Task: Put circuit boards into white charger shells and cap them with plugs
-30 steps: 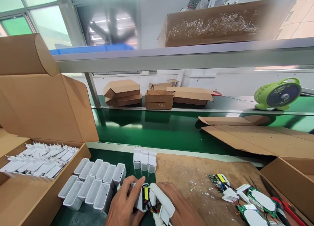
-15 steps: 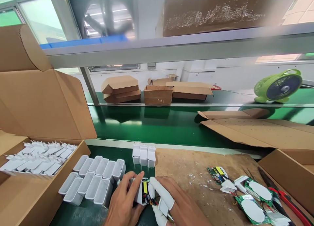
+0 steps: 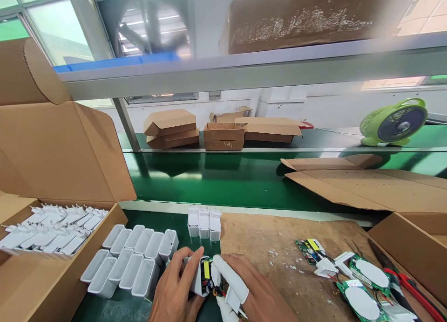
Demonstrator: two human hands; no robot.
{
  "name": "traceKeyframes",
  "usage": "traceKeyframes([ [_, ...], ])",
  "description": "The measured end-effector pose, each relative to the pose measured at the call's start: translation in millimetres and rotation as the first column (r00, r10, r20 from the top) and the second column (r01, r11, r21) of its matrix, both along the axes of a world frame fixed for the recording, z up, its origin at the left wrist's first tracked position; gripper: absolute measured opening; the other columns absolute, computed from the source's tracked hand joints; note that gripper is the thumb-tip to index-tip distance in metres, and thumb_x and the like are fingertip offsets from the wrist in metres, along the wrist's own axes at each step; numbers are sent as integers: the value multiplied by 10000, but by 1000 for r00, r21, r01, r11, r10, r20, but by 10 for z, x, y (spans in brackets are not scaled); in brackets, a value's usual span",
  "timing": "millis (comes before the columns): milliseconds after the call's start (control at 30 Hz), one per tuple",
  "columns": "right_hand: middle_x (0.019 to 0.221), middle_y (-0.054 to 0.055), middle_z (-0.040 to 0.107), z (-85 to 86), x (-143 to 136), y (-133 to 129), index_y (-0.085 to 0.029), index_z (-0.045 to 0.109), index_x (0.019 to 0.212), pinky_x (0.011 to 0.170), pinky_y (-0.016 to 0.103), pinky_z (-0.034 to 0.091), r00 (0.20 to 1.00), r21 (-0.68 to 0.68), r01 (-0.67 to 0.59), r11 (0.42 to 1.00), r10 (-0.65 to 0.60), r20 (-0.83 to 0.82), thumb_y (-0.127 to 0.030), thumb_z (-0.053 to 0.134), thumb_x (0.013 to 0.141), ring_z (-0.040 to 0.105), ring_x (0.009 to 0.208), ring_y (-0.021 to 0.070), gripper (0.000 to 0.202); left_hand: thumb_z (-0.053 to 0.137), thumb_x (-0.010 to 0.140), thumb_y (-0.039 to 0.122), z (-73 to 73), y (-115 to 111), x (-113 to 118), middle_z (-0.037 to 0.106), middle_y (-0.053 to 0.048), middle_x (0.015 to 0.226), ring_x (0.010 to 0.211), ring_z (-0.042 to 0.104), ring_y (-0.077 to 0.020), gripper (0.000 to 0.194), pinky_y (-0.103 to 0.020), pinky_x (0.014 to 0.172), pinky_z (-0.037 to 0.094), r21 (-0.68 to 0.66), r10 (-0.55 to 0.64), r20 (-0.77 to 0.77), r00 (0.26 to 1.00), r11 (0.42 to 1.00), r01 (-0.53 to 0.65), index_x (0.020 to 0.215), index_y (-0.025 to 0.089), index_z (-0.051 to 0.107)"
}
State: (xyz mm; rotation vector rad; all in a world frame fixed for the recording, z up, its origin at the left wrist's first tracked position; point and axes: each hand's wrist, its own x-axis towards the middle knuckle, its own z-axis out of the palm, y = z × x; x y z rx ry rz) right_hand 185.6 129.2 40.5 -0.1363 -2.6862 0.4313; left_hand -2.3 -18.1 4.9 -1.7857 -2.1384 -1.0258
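My left hand (image 3: 176, 287) grips a white plastic housing (image 3: 197, 281) at the bottom centre. A circuit board with a yellow component (image 3: 207, 270) sits partly in the housing's open end. On its right side, my right hand (image 3: 258, 289), with white covers on some fingers, is closed on the board's white part and wires. Its lower fingers are cut off by the frame edge. Left of my left hand stand two rows of open white housings (image 3: 132, 269). Three more upright white housings (image 3: 204, 223) stand just behind my hands.
A carton (image 3: 70, 284) of white parts is at left. Circuit boards with white discs (image 3: 361, 299) and red-handled pliers (image 3: 415, 291) lie right on a brown board (image 3: 279, 233). Another carton (image 3: 412, 238) stands far right. A green fan (image 3: 394, 121) and small boxes (image 3: 223, 135) are behind.
The camera view has shifted slightly. Both hands keep their hold, and the board and housing look almost unchanged.
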Motion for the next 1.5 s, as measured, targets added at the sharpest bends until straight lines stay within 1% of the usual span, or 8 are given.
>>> traceKeyframes([
  [133,1552,190,570,-73,15,2,-130,429,1541,1143,478,540,999,0,-4,1000,4,-49,-48,514,631,517,1451,362,918,595,950,141,7,3,15,597,-148,1312,1043,740,-246,616,-328,880,661,10,-1,6,1000,1000,1,1545,251,480],
  [367,1516,202,572,101,13,-60,-88,427,1514,1115,411,551,999,10,-13,1000,13,-51,-48,486,639,520,1426,331,878,578,922,95,62,2,-16,597,-161,1299,1015,747,-242,658,-331,842,670,21,-29,-53,998,999,30,1554,228,448],
  [600,1489,194,582,107,6,-44,-91,374,1525,1134,420,526,995,46,-18,999,22,-102,-38,473,631,515,1411,329,902,617,897,99,53,-1,-23,598,-171,1313,1058,747,-258,673,-334,877,670,24,-36,-58,998,999,38,1548,190,473],
  [867,1462,181,610,201,-24,-68,-100,416,1503,1147,405,516,997,-9,-2,1000,1,-82,-34,465,655,566,1361,306,852,633,931,136,8,-27,-49,598,-167,1332,1156,728,-272,667,-347,941,659,13,-33,-58,998,999,34,1567,206,446],
  [1000,1472,185,610,143,-20,-54,-87,384,1529,1155,433,515,997,-14,-12,1000,11,-74,-46,474,642,545,1396,328,893,642,919,132,-20,-26,-51,587,-167,1344,1192,716,-284,688,-366,970,654,9,-19,-55,998,1000,19,1571,213,437],
  [1167,1483,188,609,61,9,-42,-96,385,1534,1141,457,533,998,-9,-20,1000,20,-68,-46,484,649,550,1399,341,892,645,916,129,-53,-18,-45,588,-163,1327,1127,736,-274,700,-364,911,670,1,-16,-55,998,1000,16,1572,242,430],
  [1400,1528,195,579,-2,7,-20,-110,475,1475,1141,458,539,998,4,-16,1000,16,-61,-42,497,640,525,1436,350,838,628,937,170,-22,-16,-9,601,-162,1337,1105,740,-276,637,-370,905,667,-12,-7,14,1000,1000,7,1553,244,482],
  [1500,1515,184,593,11,-3,-28,-101,427,1517,1152,439,529,997,-11,-14,1000,13,-75,-41,489,629,523,1439,337,892,647,925,163,-28,-23,-19,609,-158,1339,1145,736,-285,647,-376,931,665,-6,0,-5,1000,1000,0,1549,240,494],
])
